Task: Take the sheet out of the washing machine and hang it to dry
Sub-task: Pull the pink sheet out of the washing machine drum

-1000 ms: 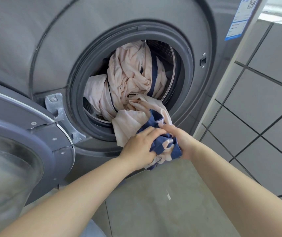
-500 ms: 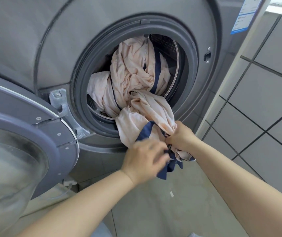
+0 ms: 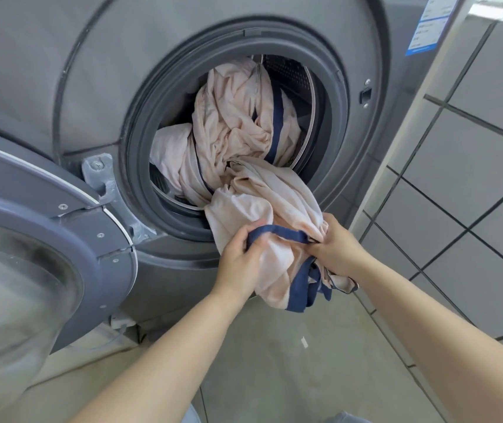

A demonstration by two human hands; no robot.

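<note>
A pale pink sheet [image 3: 238,117] with a dark blue border fills the drum of the grey front-loading washing machine [image 3: 45,71] and spills out over the door seal [image 3: 140,154]. My left hand [image 3: 241,261] grips the blue border and pink cloth just below the opening. My right hand [image 3: 335,251] grips a bunch of the sheet to the right of it, with a blue-edged end hanging under it. The border runs taut between the two hands. Most of the sheet is still bundled inside the drum.
The round glass door [image 3: 30,264] stands open at the lower left, hinged beside the opening. A grey tiled wall [image 3: 473,166] rises close on the right. Grey floor [image 3: 274,377] lies below my arms. A blue-and-white label [image 3: 427,25] is stuck at the machine's upper right.
My hands have drawn apart, stretching the blue border between them. More pink cloth has come out over the seal, and the end now hangs lower below my right hand.
</note>
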